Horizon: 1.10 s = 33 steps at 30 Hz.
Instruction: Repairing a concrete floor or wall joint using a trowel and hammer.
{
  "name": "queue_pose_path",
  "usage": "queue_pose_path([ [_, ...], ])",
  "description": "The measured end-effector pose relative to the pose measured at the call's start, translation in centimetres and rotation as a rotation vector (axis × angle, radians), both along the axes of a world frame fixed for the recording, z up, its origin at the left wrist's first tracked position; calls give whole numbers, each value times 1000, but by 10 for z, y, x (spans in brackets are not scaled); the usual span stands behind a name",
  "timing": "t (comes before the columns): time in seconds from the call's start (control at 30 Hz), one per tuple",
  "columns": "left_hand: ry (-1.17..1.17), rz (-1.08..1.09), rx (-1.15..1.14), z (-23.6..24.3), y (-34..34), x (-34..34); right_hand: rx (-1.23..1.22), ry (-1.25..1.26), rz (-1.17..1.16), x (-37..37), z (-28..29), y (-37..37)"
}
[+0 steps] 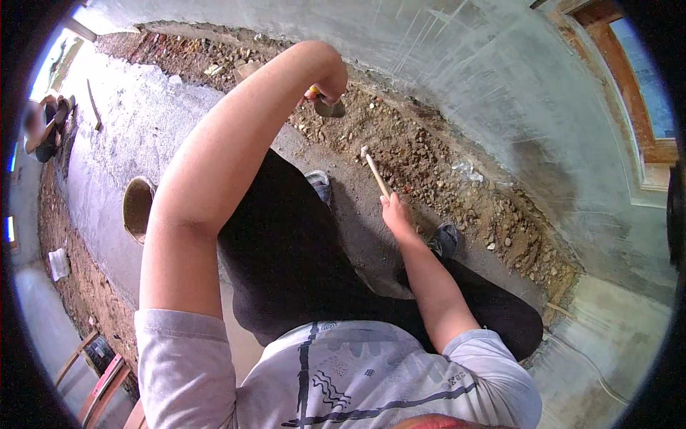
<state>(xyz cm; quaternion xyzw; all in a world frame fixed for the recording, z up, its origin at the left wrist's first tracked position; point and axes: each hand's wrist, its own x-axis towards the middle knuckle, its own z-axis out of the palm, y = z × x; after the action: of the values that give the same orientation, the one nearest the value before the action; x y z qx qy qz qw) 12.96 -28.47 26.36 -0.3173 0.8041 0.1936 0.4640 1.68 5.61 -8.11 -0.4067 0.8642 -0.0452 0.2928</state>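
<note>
My left hand (330, 77) reaches far out over the strip of soil and stones. It is closed around a small trowel; a bit of yellow handle and the grey blade (330, 109) show below the fingers, while the forearm hides part of the grip. Closer to me, my right hand (395, 213) grips a slim wooden-handled tool (377, 175). Its small pale head points away from me and lies at the edge of the loose soil (414, 161). Whether that head is a brush or a hammer cannot be made out.
A rough grey wall (457, 71) rises beyond the soil, with a wood-framed window (636, 93) at right. A bucket (137, 207) stands on the concrete floor (107, 157) left of my arm. Another person (50, 129) squats at far left. Wooden boards (103, 393) lie at lower left.
</note>
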Motion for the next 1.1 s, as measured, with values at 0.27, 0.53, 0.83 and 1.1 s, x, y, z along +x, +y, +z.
queue_pose_path([
  [0.27,15,64,-47,-5,0,6,89,0,-78,0,13,-3],
  [0.53,7,11,-38,1,1,2,25,12,-62,-1,-7,-2],
  [0.83,11,51,-57,-2,2,5,-22,27,-18,1,7,-8],
  [1.1,19,50,-39,2,5,2,-20,44,7,-1,-5,-3],
])
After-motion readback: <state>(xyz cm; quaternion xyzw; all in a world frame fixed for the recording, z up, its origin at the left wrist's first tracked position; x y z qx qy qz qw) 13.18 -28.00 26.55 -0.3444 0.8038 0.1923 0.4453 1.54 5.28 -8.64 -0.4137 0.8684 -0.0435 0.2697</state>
